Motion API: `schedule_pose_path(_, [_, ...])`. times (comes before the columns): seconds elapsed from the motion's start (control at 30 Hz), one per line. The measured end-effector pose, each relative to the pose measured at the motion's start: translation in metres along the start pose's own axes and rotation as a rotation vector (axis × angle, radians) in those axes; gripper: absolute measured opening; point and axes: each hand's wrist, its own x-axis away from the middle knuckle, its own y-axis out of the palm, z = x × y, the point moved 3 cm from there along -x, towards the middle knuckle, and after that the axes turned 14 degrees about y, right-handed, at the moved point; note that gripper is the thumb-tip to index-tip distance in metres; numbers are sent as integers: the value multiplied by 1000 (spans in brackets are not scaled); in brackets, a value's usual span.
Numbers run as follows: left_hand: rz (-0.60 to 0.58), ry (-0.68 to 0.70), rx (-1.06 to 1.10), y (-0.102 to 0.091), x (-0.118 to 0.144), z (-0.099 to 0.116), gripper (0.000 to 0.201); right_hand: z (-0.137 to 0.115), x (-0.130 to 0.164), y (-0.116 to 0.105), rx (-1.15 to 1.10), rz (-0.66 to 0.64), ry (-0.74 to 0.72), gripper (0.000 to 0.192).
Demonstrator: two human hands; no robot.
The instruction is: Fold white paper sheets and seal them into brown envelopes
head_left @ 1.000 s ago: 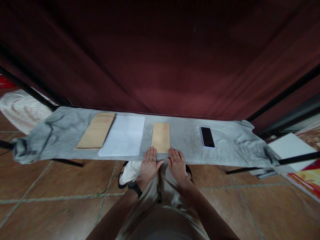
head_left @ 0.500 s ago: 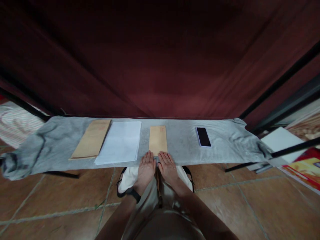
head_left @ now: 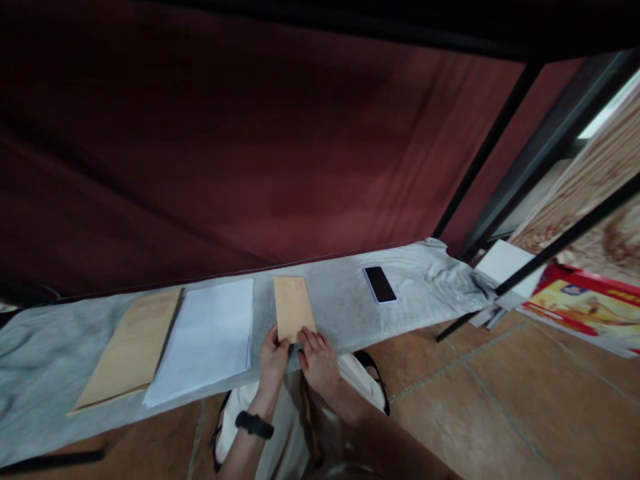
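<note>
A small brown paper envelope (head_left: 293, 307) lies on the grey cloth in front of me, its near end between my hands. My left hand (head_left: 274, 357), with a dark band on the wrist, pinches the near left corner between thumb and fingers. At the near right corner, the bent fingers of my right hand (head_left: 318, 360) grip the envelope's edge from above. To the left is a stack of white paper sheets (head_left: 207, 340), and beyond it a stack of larger brown envelopes (head_left: 130, 347).
A phone (head_left: 380, 285) with a dark screen rests on the cloth-covered narrow table (head_left: 345, 307) to the right. Dark red fabric (head_left: 280, 167) hangs behind it. Black metal bars (head_left: 485, 157), a white box (head_left: 505, 267) and a red-yellow carton (head_left: 585, 303) stand at the right.
My hands have gone from lying flat at the envelope's near end to gripping its near corners. The view has turned to the right and tilted.
</note>
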Motion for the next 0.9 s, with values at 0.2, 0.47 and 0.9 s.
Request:
schedule_pose_path(0.2, [-204, 305, -52, 30, 9, 59, 42, 22, -32, -22, -834, -7, 538, 13])
schedule_pose_path(0.47, [-335, 501, -288, 20, 22, 28, 31, 94, -52, -41, -1318, 53, 794, 34])
schedule_pose_path(0.9, [-348, 474, -331, 3, 30, -11, 29, 133, -60, -44, -1513, 52, 793, 26])
